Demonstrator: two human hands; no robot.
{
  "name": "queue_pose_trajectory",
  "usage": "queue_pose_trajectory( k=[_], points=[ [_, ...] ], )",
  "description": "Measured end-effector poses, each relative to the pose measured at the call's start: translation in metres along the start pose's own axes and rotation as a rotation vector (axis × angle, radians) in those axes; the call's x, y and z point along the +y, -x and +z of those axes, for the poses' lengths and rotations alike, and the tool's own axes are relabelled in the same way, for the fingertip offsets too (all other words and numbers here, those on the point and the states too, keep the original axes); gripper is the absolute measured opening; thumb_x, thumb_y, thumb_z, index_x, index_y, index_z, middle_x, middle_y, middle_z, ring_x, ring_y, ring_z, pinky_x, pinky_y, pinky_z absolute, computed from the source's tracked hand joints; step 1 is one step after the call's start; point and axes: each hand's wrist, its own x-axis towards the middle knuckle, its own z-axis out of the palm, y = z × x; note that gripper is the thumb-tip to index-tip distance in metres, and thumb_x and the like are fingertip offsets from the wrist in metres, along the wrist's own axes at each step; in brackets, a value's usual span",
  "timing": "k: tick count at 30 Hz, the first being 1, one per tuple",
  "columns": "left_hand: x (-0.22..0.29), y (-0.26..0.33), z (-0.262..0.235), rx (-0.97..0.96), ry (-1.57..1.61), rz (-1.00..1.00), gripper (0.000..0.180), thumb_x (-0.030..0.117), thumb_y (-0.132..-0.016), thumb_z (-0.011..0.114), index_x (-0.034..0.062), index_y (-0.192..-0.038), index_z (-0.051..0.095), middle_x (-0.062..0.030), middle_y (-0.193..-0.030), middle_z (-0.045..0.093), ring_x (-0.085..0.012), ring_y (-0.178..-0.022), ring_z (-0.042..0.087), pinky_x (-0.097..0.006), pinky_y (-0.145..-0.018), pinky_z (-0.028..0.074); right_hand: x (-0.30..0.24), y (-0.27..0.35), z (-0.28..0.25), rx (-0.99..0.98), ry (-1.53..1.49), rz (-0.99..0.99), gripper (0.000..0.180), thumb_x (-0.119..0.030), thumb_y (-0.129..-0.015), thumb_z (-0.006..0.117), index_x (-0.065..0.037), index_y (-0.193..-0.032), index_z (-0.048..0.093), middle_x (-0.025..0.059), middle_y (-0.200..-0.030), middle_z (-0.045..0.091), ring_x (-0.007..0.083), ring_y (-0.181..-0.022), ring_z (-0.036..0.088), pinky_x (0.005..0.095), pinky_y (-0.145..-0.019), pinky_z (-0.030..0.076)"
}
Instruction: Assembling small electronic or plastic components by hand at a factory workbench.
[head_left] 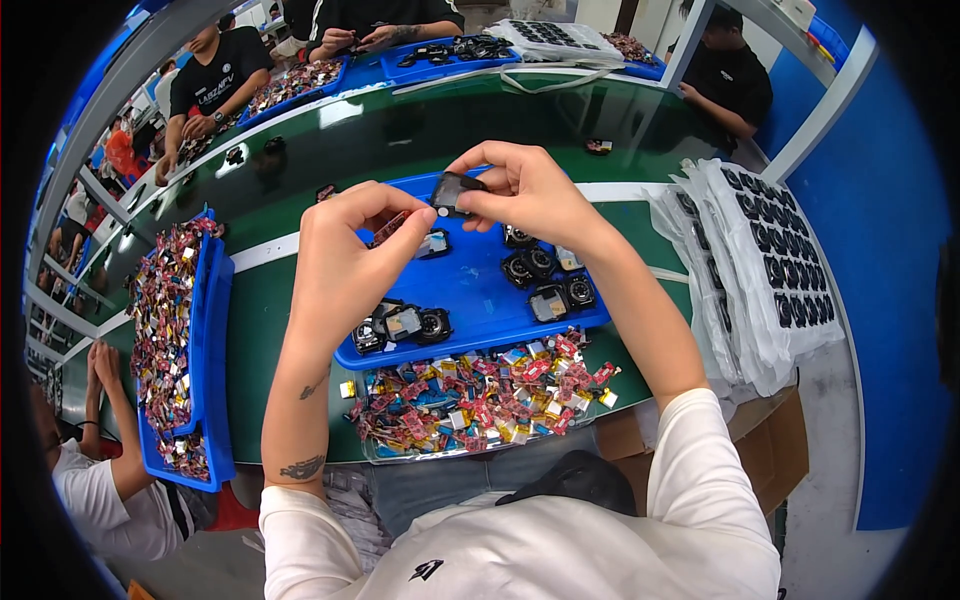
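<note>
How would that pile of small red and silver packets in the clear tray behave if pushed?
The packets look small and flat, so probably light. They lie loose and jumbled, so a push would likely scatter them. Several already sit outside the clear tray, so spilling seems easy.

Both hands are raised close together, left hand (350, 250) curled, right hand (525, 190) pinching with fingertips.

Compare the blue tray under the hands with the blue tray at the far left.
The middle blue tray holds a few black round-lensed modules with much bare floor; the left blue tray is heaped with small red and silver parts. The middle one lies broadside, the left one lengthwise. Both are shallow blue plastic.
</note>
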Motion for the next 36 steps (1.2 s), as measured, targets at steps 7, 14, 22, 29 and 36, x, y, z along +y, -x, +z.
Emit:
queue_pose_trajectory(
  k=[7, 14, 22, 29, 36],
  points=[
    [0.002, 0.002, 0.005, 0.053, -0.110, 0.007, 0.013, 0.009, -0.079, 0.068, -0.0037, -0.079, 0.068, -0.0090, -0.066, 0.064, -0.0114, -0.056, 0.058, -0.025, -0.053, 0.044, -0.012, 0.010, 0.015, -0.053, -0.047, -0.019, 0.027, -0.002, -0.086, 0.059, 0.003, -0.113, 0.060, 0.0095, -0.092, 0.068, 0.0110, -0.072, 0.065, 0.0232, -0.064, 0.054],
    [-0.001, 0.002, 0.006, 0.057, -0.167, 0.054, 0.015, 0.010, -0.079, 0.068, -0.0042, -0.080, 0.069, -0.0110, -0.067, 0.065, -0.0125, -0.055, 0.061, -0.025, -0.052, 0.045, -0.017, 0.016, 0.021, -0.076, 0.016, -0.035, 0.029, -0.004, -0.087, 0.060, 0.003, -0.115, 0.060, 0.0090, -0.093, 0.068, 0.0095, -0.076, 0.065, 0.0225, -0.068, 0.053],
    [0.005, 0.003, 0.005, 0.017, -0.113, -0.111, 0.016, 0.011, -0.079, 0.067, -0.0047, -0.079, 0.069, -0.0094, -0.060, 0.064, -0.0126, -0.054, 0.062, -0.024, -0.052, 0.046, -0.016, 0.018, 0.025, -0.039, 0.153, -0.085, 0.030, -0.006, -0.089, 0.058, 0.004, -0.117, 0.060, 0.0109, -0.094, 0.069, 0.0105, -0.081, 0.065, 0.0242, -0.072, 0.053],
    [0.002, 0.003, 0.008, 0.069, -0.135, -0.067, 0.016, 0.011, -0.078, 0.067, -0.0043, -0.079, 0.069, -0.0098, -0.061, 0.064, -0.0116, -0.054, 0.061, -0.023, -0.052, 0.046, -0.020, 0.022, 0.031, 0.049, 0.273, -0.155, 0.028, -0.005, -0.087, 0.058, 0.003, -0.114, 0.062, 0.0119, -0.091, 0.070, 0.0117, -0.078, 0.066, 0.0253, -0.071, 0.054],
    [0.000, 0.002, 0.006, 0.026, 0.163, -0.160, 0.015, 0.011, -0.081, 0.068, -0.0046, -0.084, 0.070, -0.0061, -0.068, 0.067, -0.0067, -0.062, 0.060, -0.020, -0.057, 0.046, -0.020, 0.021, 0.029, 0.197, 0.302, -0.192, 0.024, -0.004, -0.086, 0.059, 0.003, -0.109, 0.065, 0.0109, -0.087, 0.070, 0.0106, -0.076, 0.066, 0.0231, -0.069, 0.054]
  ],
)
